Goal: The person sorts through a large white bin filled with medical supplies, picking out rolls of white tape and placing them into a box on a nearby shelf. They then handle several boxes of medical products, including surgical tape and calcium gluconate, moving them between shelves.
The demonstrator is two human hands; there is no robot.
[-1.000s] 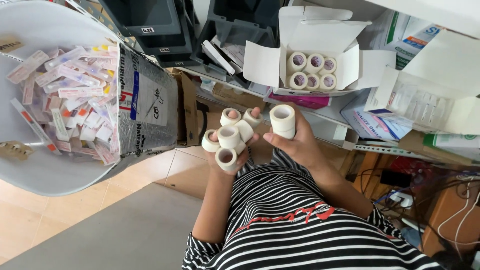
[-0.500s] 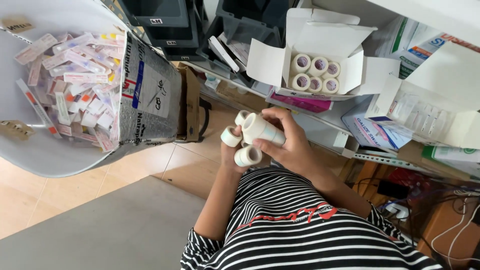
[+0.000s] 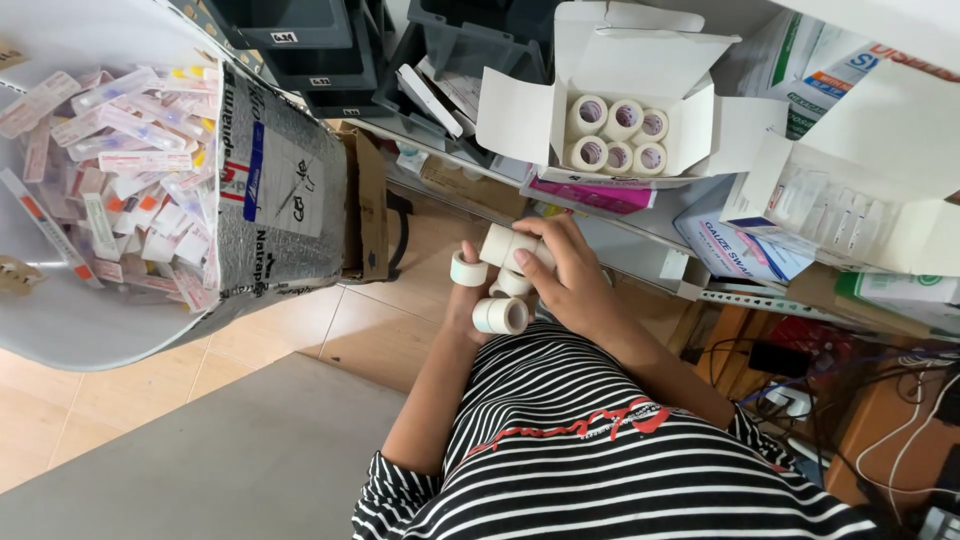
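My left hand [image 3: 467, 300] is cupped in front of my striped shirt and holds several small white tape rolls [image 3: 499, 315]. My right hand [image 3: 568, 280] lies over the pile and presses a stack of white rolls [image 3: 508, 246] onto it. Most of my left hand is hidden under the rolls and my right hand. An open white carton [image 3: 610, 100] with several more tape rolls [image 3: 615, 135] sits on the shelf just above my hands.
A large white tub [image 3: 90, 330] full of small wrapped packets is at the left, against a grey printed box [image 3: 280, 200]. Dark plastic bins [image 3: 300, 40] line the shelf. Medical supply boxes [image 3: 850, 210] fill the right. Cables [image 3: 900, 400] lie at lower right.
My right hand brought its stack of rolls from beside the left hand onto the pile and now covers it. The rolls in my left hand are bunched closer together.
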